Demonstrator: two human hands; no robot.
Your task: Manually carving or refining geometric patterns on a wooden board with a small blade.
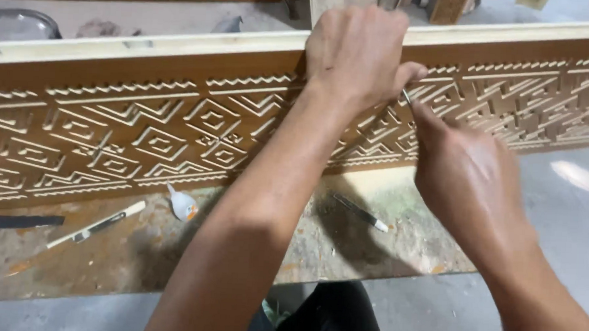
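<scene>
Tightly, right fingers (423, 121) pinch thin tool (407, 96).

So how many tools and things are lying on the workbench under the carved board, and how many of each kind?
Long thin carving tools with pale handles: 2
Flat black strip at the left edge: 1
Small white bottle lying on its side: 1
Total: 4
The thin metal tool in the right hand is not counted.
</scene>
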